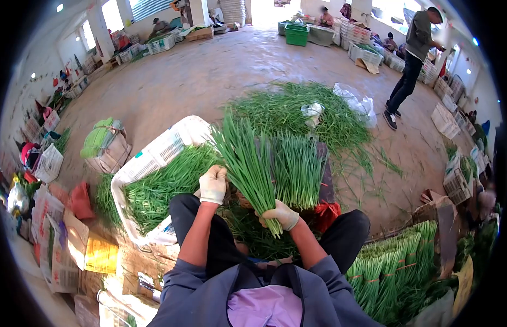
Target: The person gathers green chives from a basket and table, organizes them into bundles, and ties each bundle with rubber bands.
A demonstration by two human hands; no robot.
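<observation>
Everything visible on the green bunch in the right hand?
The green bunch: long, thin leaves, fanned at the top, gathered toward paler stem ends at the bottom. It leans, tips up and leftward in view, gripped near the stem ends by the gloved right hand. The left hand is close alongside; contact unclear.

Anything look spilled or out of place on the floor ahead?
Yes: a tangled heap of loose greens sprawls on the floor, crumpled white plastic at its right edge. It looks messy against the neatly aligned stalks nearer you, but may be trimmings.
</observation>
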